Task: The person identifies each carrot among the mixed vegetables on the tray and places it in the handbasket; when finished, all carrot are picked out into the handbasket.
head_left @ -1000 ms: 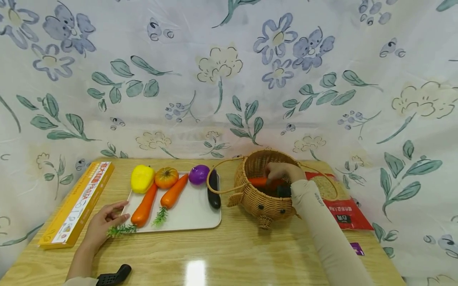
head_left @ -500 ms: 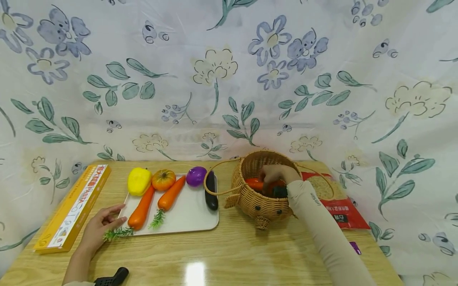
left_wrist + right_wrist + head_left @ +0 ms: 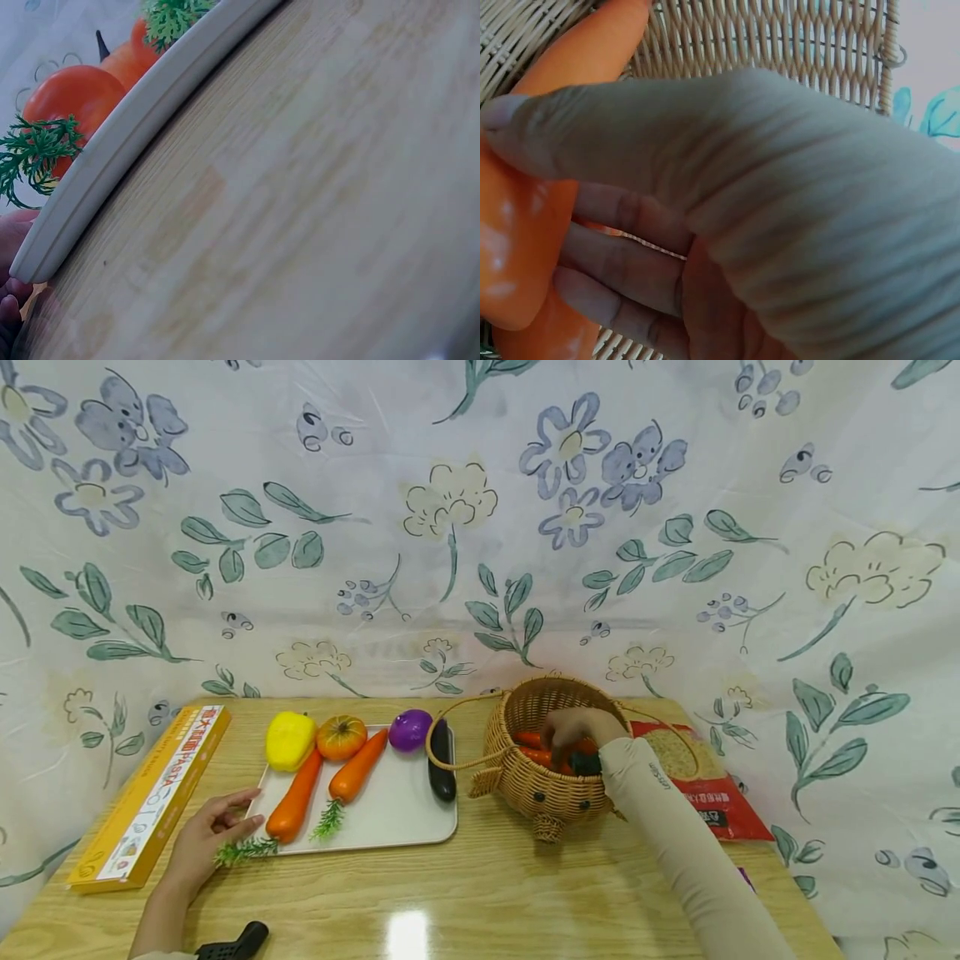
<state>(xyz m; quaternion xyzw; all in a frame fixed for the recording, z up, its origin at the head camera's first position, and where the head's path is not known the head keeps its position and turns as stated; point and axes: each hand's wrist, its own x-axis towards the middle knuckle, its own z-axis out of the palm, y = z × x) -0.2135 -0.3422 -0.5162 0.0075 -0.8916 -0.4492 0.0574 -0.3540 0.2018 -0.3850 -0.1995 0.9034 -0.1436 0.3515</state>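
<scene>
My left hand [image 3: 206, 837] pinches the left edge of the white tray [image 3: 390, 822], thumb above and fingers below, as the left wrist view shows. Two carrots [image 3: 294, 802] with green tops lie on the tray, along with a yellow pepper-like vegetable [image 3: 290, 741], a small pumpkin [image 3: 342, 737], a purple round vegetable [image 3: 410, 730] and an eggplant [image 3: 442, 768]. My right hand [image 3: 576, 732] reaches inside the wicker basket [image 3: 517, 785]. Its thumb and fingers hold an orange carrot [image 3: 517, 247]. Another orange piece lies beneath that carrot, partly hidden.
A yellow pasta box [image 3: 150, 802] lies left of the tray. Behind my right arm, a red bag of pasta [image 3: 720, 793] rests to the right of the basket. The basket's loop handle [image 3: 468, 765] hangs over the eggplant. A black strap piece [image 3: 236, 942] shows at the front.
The orange carrot in the basket has shifted slightly under my right hand, and more orange shows there. My left hand stays at the tray edge. The head view has shifted a little.
</scene>
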